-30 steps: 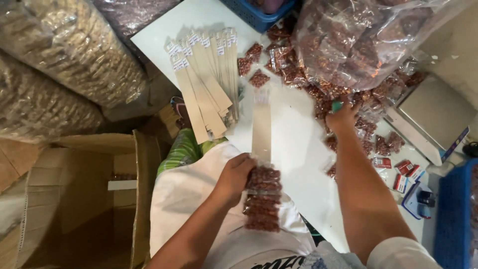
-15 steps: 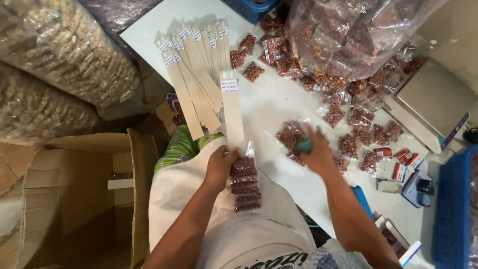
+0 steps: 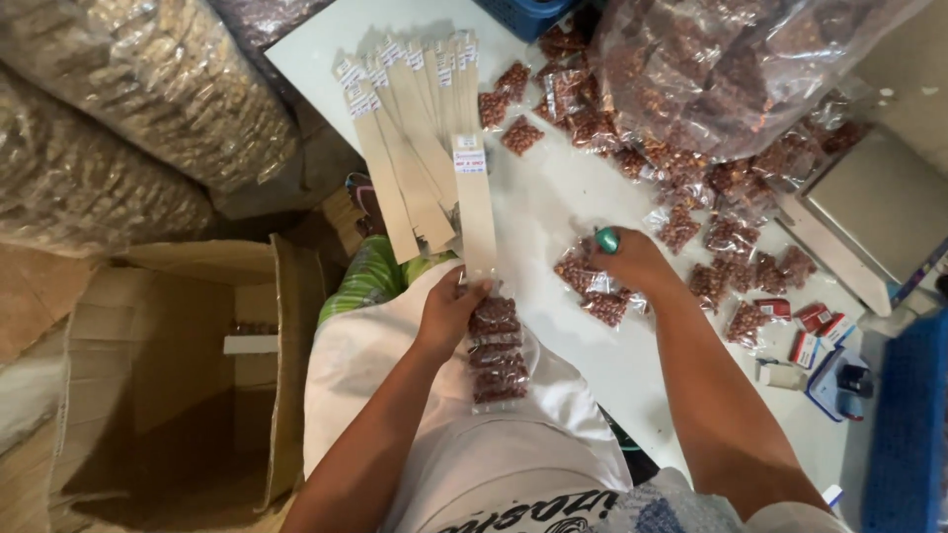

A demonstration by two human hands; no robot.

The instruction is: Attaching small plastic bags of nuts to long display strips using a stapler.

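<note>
Close in over the lap, left hand [image 3: 449,311] pinching the card strip [image 3: 474,212], small packets [image 3: 497,347] already fixed along its lower end. Right hand [image 3: 632,259] out on the white surface [image 3: 553,197], grip closing over a loose packet [image 3: 604,304]. Best picked singly, strip kept flat and steady. Further off, spare strips [image 3: 410,128] fanned out, big bag of packets [image 3: 731,69] beyond.

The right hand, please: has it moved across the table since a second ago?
Yes. The right hand has drawn back from the big bag of nuts toward the person, onto small packets.
</note>
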